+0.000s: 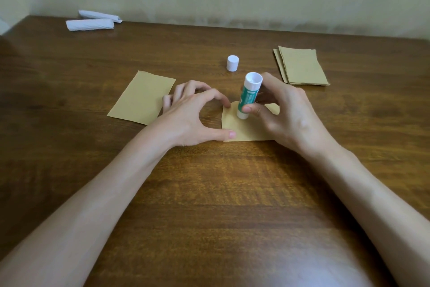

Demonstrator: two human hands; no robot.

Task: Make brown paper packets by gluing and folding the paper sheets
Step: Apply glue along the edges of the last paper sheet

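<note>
The dark brown wooden worktop [209, 193] carries everything. At its far left lie two white folded paper bundles [90, 24]. At the far right sits a stack of cut brown paper sheets [302, 68], its edges slightly fanned. Left of centre lies a single flat brown paper rectangle [142, 98]; we cannot tell whether it is a finished packet or a plain sheet.

The brown paper sheet in work [244, 130] lies at centre, between both hands, and its far edge appears to lift slightly. The left grip [186, 121] arches over the sheet's left edge. Its thumb tip is on the near-left corner and its forefinger tip at the far-left corner, both pressing down without closing round anything. The right grip [290, 114] has thumb and fingers wrapped round the green-and-white glue stick [249, 95], which stands tilted with its lower end on the sheet. The small white cylindrical cap [232, 62] stands apart, farther off.

We judge the sheet to be very light, thin and limp, so it will probably slide or lift under the drag of the glue stick. Pin it at the corners or edges, clear of the glued strip, and lift it by pinching an edge. The glue stick is rigid and smooth; hold it mid-barrel.
</note>
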